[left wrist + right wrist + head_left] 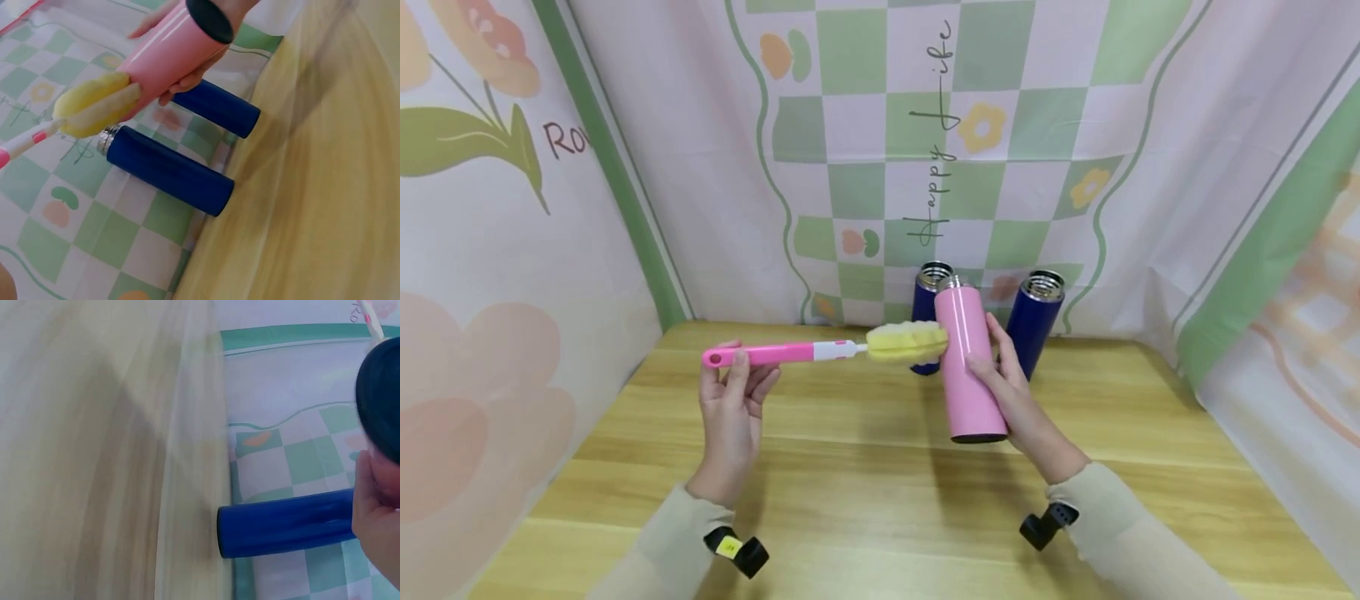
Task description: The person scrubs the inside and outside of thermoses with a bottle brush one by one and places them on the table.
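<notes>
My left hand (732, 417) pinches the pink handle of a bottle brush (775, 353) between thumb and fingers. The brush lies level in the air, its yellow and white sponge head (904, 340) pointing right. That head meets or overlaps the side of a pink thermos bottle (970, 367); whether they touch I cannot tell. My right hand (1011, 392) grips the pink bottle from its right side, above the table. The bottle has no lid, its steel neck is up and tilted away, and its dark base (210, 20) faces the left wrist camera.
Two lidless dark blue bottles stand upright at the back of the wooden table (850, 492): one (925, 304) behind the pink bottle, the other (1033, 325) behind my right hand. A checked curtain (917, 125) hangs just behind them.
</notes>
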`<state>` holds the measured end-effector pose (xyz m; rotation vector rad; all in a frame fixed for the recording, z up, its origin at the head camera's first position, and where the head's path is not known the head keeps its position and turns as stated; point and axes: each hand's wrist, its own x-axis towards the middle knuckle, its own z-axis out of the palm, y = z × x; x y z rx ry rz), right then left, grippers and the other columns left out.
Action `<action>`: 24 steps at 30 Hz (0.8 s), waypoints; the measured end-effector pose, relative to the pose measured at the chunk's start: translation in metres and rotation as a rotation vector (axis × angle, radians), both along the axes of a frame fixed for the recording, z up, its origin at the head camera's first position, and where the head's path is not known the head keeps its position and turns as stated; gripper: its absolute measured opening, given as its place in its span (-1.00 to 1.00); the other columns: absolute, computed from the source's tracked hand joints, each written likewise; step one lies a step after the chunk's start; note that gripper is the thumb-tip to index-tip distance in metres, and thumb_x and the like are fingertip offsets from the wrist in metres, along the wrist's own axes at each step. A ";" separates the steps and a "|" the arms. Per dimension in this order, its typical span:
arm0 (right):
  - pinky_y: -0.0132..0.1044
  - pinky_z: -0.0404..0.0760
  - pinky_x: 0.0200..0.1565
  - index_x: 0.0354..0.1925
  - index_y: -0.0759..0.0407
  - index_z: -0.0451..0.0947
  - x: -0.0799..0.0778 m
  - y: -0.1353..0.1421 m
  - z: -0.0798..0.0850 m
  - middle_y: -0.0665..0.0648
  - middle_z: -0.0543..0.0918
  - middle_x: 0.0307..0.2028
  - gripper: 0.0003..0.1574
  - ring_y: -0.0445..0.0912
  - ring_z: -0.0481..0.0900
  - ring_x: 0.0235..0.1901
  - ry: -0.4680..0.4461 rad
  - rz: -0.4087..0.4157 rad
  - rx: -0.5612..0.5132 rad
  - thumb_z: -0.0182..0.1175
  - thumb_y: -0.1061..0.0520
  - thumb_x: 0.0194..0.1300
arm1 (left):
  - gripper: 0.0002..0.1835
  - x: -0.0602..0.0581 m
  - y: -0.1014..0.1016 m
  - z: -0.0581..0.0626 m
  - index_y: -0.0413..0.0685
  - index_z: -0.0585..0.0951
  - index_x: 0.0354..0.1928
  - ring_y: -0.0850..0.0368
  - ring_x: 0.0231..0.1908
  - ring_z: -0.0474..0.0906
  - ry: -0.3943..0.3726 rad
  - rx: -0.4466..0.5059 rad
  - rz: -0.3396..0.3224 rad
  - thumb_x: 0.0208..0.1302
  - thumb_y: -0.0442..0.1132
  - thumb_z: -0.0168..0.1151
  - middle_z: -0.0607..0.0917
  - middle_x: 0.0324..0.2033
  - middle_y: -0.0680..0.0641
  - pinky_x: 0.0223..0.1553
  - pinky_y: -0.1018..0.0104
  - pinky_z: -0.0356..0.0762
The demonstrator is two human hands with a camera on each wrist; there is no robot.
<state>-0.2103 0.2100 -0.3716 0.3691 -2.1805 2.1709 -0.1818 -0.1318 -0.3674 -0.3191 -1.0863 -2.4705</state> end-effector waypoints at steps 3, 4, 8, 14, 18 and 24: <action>-0.26 0.67 -0.10 0.61 -0.19 -0.27 -0.003 0.002 0.001 0.22 0.03 0.45 -0.10 -0.07 0.52 -0.02 0.008 -0.031 -0.021 -0.02 0.08 0.55 | -0.81 0.006 -0.001 -0.004 -0.11 0.46 0.05 0.11 -0.27 0.72 0.003 -0.026 -0.024 0.51 -0.23 0.12 0.66 -0.23 -0.13 -0.11 0.32 0.73; -0.27 0.66 -0.09 0.61 -0.18 -0.26 -0.004 0.003 0.002 0.18 0.00 0.47 -0.10 -0.07 0.52 -0.02 0.005 -0.040 -0.024 -0.02 0.07 0.55 | -0.83 0.008 -0.001 -0.005 -0.10 0.47 0.04 0.11 -0.28 0.73 0.002 -0.026 -0.034 0.51 -0.24 0.12 0.67 -0.24 -0.13 -0.12 0.32 0.73; -0.32 0.62 -0.06 0.61 -0.15 -0.27 -0.006 0.005 0.004 0.08 -0.11 0.53 -0.11 -0.07 0.50 -0.01 -0.011 -0.060 -0.015 -0.05 0.04 0.55 | -0.88 0.015 -0.005 -0.011 -0.08 0.51 0.01 0.12 -0.29 0.73 0.014 -0.035 -0.087 0.54 -0.29 0.06 0.68 -0.26 -0.10 -0.14 0.32 0.74; -0.31 0.54 -0.01 0.61 -0.18 -0.25 -0.005 0.006 0.007 0.10 -0.03 0.50 -0.15 -0.05 0.46 0.01 -0.022 -0.055 0.007 -0.11 0.03 0.54 | -0.85 0.022 -0.012 -0.017 -0.09 0.51 0.04 0.13 -0.27 0.72 0.064 -0.096 -0.160 0.57 -0.33 -0.02 0.68 -0.25 -0.09 -0.13 0.33 0.73; -0.30 0.53 -0.01 0.61 -0.20 -0.25 -0.003 0.006 0.008 0.14 0.11 0.40 -0.20 -0.08 0.45 0.01 -0.067 -0.010 -0.039 -0.24 0.01 0.54 | -0.84 0.021 -0.012 -0.018 -0.09 0.51 0.05 0.13 -0.26 0.72 0.079 -0.127 -0.178 0.57 -0.33 -0.02 0.68 -0.23 -0.09 -0.12 0.32 0.74; -0.32 0.55 -0.02 0.61 -0.08 -0.25 0.000 0.006 0.006 0.21 0.21 0.31 -0.20 -0.10 0.46 0.01 -0.047 0.017 -0.010 -0.22 -0.08 0.56 | -0.83 0.019 -0.011 -0.016 -0.09 0.48 0.09 0.14 -0.26 0.70 0.061 -0.157 -0.166 0.57 -0.30 0.00 0.67 -0.22 -0.07 -0.11 0.33 0.73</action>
